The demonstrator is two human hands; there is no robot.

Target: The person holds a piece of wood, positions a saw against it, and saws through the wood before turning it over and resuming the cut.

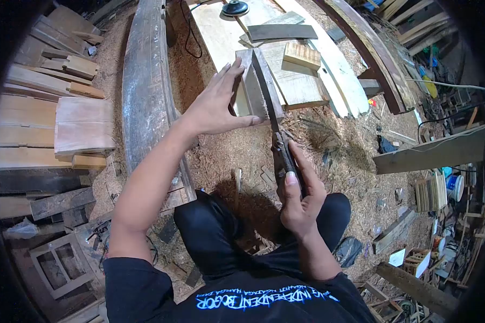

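My right hand [303,202] is wrapped around the dark handle of a hand saw [264,86], its thumb lying along the top. The saw's long dark blade points away from me and lies along a wooden block [251,81]. My left hand [216,99] grips this block, with its fingers at the far left side and its thumb on the near end. How deep the blade sits in the wood cannot be made out. Just right of the blade, a smaller wood block [302,55] rests on a pale board [302,89].
A long weathered beam [148,81] runs along my left. Further back lie a curved dark strip [283,32] and a round black sanding pad [235,7]. Stacked planks [24,118] stand at the far left. Sawdust [215,156] covers the floor; a dark curved beam [372,54] is at right.
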